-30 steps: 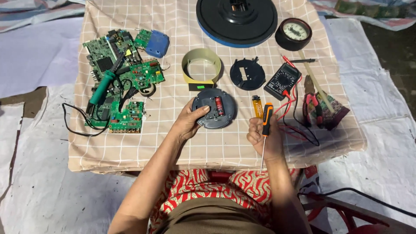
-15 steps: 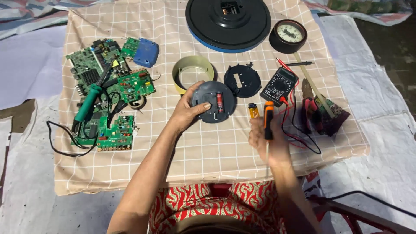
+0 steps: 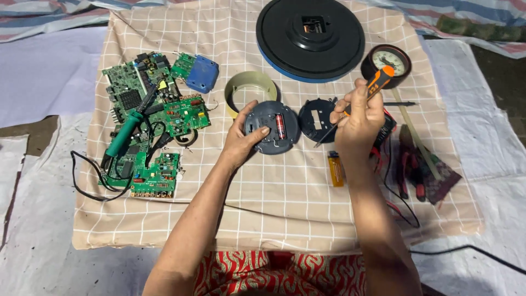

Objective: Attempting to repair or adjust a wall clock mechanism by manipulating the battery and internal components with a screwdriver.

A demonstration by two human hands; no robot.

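Setting: improvised electronics repair spot on the ground.
Surface: checked cloth [image 3: 274, 208] spread over tarpaulin sheets [image 3: 33, 219].
Evidence: circuit boards [image 3: 148, 115], soldering iron [image 3: 129, 129], multimeter [image 3: 386, 129], pliers [image 3: 411, 170], opened clock parts [image 3: 309, 35].
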